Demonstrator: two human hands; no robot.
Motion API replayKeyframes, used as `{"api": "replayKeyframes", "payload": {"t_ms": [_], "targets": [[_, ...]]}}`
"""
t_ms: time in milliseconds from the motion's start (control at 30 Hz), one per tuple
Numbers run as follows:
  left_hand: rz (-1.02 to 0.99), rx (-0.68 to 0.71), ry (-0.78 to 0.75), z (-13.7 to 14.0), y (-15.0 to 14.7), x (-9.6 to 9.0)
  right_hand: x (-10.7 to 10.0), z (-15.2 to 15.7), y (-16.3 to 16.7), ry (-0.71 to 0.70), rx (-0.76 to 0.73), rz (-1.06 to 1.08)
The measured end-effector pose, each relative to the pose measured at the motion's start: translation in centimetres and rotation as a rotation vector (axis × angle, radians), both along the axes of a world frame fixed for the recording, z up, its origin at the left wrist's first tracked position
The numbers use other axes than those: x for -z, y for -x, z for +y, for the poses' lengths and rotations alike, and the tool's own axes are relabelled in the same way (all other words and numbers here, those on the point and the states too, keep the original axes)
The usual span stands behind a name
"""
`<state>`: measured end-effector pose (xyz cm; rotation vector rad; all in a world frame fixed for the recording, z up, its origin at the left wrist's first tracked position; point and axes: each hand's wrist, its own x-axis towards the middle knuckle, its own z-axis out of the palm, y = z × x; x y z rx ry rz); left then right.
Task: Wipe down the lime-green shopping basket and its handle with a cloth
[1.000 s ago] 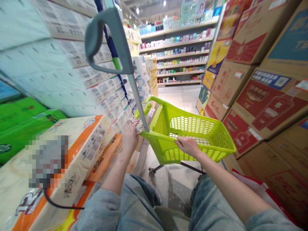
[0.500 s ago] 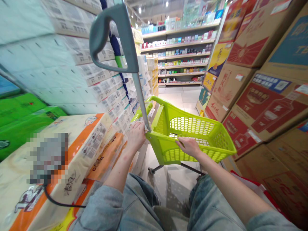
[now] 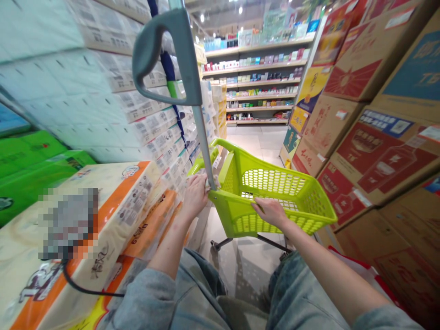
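Note:
A lime-green shopping cart (image 3: 275, 181) with a perforated basket stands in front of my knees. My left hand (image 3: 196, 192) is closed on a crumpled white cloth (image 3: 207, 184), pressed against the foot of the cart's grey pole (image 3: 203, 142). Whether it is fabric or tissue I cannot tell. Atop that pole sits a large dark grey loop handle (image 3: 190, 59). The fingers of my right hand (image 3: 271, 211) are wrapped over the near rim of the basket. No goods show in the visible part of the basket.
Stacked tissue packs (image 3: 144, 101) wall the left side. A pixelated device (image 3: 70, 222) with a black cable lies on a cream-and-orange pack (image 3: 137, 183). Cardboard cartons (image 3: 371, 151) are piled on the right. Stocked shelves (image 3: 257, 82) stand beyond the tiled aisle.
The view has shifted very slightly, and the pole handle appears a little farther right. Both hands keep their places on the cart.

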<state>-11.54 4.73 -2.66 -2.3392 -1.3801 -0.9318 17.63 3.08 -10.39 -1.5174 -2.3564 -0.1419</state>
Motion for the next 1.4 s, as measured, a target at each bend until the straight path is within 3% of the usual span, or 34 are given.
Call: {"api": "replayKeyframes", "payload": {"t_ms": [167, 333, 467, 633, 967, 1167, 1400], "targets": [[-0.120, 0.064, 0.021, -0.3, 0.4, 0.4, 0.3, -0.2, -0.1, -0.035, -0.018, -0.008], [-0.164, 0.045, 0.045, -0.6, 0.1, 0.1, 0.4, -0.3, -0.1, -0.064, -0.023, 0.009], [-0.199, 0.021, -0.021, -0.8, -0.4, 0.6, 0.4, -0.3, -0.1, -0.072, -0.031, 0.007], [-0.223, -0.033, -0.148, -1.4, -1.3, 2.3, 0.0, -0.7, 0.1, -0.011, 0.006, 0.000], [-0.273, -0.173, -0.195, -2.7, -3.1, 3.9, -3.0, -1.0, 2.8, 0.237, 0.114, 0.009], [-0.269, -0.220, -0.203, -3.0, -3.5, 4.4, -4.3, -0.2, 6.2, 0.248, 0.038, -0.025], [-0.412, -0.239, -0.184, -3.5, -4.1, 5.3, -4.0, 0.0, 6.0, 0.200, 0.001, -0.038]]}}
